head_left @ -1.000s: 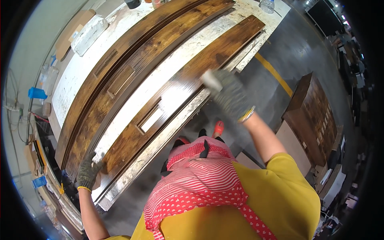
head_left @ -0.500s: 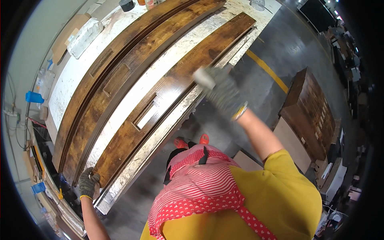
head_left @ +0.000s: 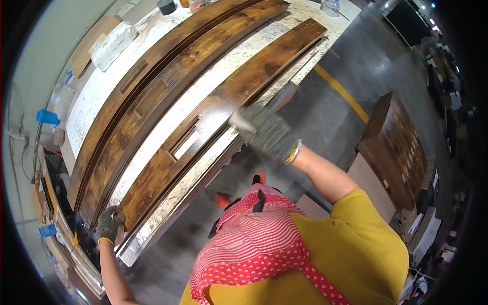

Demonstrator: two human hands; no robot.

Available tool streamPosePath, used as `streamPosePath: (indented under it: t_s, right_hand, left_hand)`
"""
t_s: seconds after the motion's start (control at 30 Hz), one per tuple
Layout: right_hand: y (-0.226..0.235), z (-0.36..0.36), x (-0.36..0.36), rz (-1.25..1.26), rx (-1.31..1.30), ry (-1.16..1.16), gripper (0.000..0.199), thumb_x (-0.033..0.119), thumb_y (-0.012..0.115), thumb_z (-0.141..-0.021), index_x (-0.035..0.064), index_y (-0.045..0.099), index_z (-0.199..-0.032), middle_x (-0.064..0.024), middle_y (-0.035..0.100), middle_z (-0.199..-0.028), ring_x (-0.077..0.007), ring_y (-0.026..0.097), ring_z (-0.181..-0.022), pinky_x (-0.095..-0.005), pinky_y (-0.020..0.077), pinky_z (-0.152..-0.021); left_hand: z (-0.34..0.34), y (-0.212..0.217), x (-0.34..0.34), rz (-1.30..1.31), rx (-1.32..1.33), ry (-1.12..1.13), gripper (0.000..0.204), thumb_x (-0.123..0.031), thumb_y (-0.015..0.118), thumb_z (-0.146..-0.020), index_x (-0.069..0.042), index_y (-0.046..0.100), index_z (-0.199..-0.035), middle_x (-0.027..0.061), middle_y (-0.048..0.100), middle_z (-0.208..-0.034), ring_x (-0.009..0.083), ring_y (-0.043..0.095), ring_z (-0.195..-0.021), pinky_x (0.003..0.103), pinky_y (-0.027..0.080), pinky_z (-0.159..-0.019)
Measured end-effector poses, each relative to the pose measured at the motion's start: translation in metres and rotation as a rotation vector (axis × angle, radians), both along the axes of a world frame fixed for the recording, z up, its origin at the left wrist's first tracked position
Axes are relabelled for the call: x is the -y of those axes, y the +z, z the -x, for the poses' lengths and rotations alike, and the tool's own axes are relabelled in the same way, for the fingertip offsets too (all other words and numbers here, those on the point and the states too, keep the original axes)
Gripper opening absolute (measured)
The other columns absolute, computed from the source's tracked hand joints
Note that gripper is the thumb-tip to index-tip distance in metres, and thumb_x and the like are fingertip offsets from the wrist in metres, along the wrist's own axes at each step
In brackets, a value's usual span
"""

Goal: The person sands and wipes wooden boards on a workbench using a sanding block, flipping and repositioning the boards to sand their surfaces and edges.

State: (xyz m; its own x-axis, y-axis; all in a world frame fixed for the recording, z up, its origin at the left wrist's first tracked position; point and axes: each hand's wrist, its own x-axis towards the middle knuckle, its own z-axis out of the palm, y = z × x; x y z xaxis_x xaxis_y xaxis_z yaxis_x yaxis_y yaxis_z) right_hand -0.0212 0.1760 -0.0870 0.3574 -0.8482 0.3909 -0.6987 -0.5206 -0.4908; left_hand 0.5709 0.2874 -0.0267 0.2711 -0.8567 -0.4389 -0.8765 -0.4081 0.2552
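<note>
A brown-stained wooden board (head_left: 152,183) with a rectangular slot cut through it lies along the near side of the worktable. My left hand (head_left: 109,224), in a dark knitted glove, closes round its lower-left end. My right hand (head_left: 269,133), gloved alike and smeared by motion, grips a pale block (head_left: 241,122) at the board's near edge, to the right of the slot. The block's exact kind is too blurred to tell. Beyond this board, two more stained boards lie side by side: a middle board (head_left: 147,109) and a far board (head_left: 114,96), each with a slot-shaped recess.
The white, stain-marked worktable (head_left: 96,109) carries a whitish wrapped block (head_left: 114,46), a dark cup (head_left: 166,6) and a clear bottle (head_left: 330,7). Stacked slotted brown panels (head_left: 394,152) stand on the floor at right. A yellow line (head_left: 340,91) crosses the grey floor.
My right hand has moved left and slightly down along the board's near edge with the pale block. My left hand stays at the board's end. My feet have shifted.
</note>
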Motion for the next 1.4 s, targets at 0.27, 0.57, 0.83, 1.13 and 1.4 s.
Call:
streamPosePath:
  t_s: [0.27,0.57,0.83,1.13,1.4]
  right_hand:
    - [0.0,0.045,0.051,0.215,0.07,-0.328,0.037,0.019,0.073,-0.082,0.0015,0.063,-0.113,-0.019,0.065,-0.11,-0.0349,0.062,-0.1,-0.0422,0.0516,-0.089]
    - [0.006,-0.079,-0.029,0.057,0.072,0.046,0.039,0.022,0.067,-0.085,0.0035,0.061,-0.118,-0.0191,0.063,-0.106,-0.033,0.062,-0.098,-0.0411,0.0513,-0.091]
    - [-0.002,-0.055,-0.006,0.387,-0.21,-0.142,0.028,0.019,0.061,-0.086,0.0016,0.064,-0.107,-0.0174,0.067,-0.104,-0.0318,0.064,-0.098,-0.0416,0.0519,-0.089]
    - [0.005,-0.108,-0.037,0.272,-0.04,-0.06,0.04,0.023,0.072,-0.082,0.0031,0.064,-0.115,-0.0176,0.064,-0.104,-0.0332,0.064,-0.094,-0.044,0.0534,-0.086]
    - [0.034,-0.163,-0.074,0.051,-0.268,-0.045,0.039,0.029,0.068,-0.083,0.0071,0.063,-0.115,-0.0189,0.065,-0.11,-0.0349,0.063,-0.1,-0.0418,0.0519,-0.089]
  left_hand:
    - [0.013,0.009,0.0,0.027,0.069,-0.046,0.042,-0.019,0.077,-0.075,-0.004,0.068,-0.114,0.0173,0.071,-0.104,0.0304,0.067,-0.097,0.037,0.05,-0.088]
    - [0.036,0.025,0.0,-0.001,0.095,-0.017,0.036,-0.008,0.072,-0.079,-0.001,0.067,-0.115,0.0114,0.07,-0.102,0.0205,0.063,-0.091,0.031,0.05,-0.083]
    - [0.028,0.019,0.003,0.022,0.073,-0.058,0.041,-0.015,0.075,-0.077,-0.003,0.067,-0.116,0.0173,0.068,-0.109,0.0279,0.064,-0.099,0.035,0.049,-0.089]
    - [0.015,0.017,-0.006,0.041,0.02,-0.065,0.046,-0.025,0.077,-0.075,-0.004,0.068,-0.115,0.0187,0.069,-0.112,0.0331,0.065,-0.105,0.039,0.048,-0.093]
    - [0.01,0.01,-0.009,0.15,0.015,-0.234,0.045,-0.029,0.075,-0.08,-0.003,0.066,-0.116,0.0201,0.069,-0.11,0.0341,0.065,-0.103,0.039,0.049,-0.091]
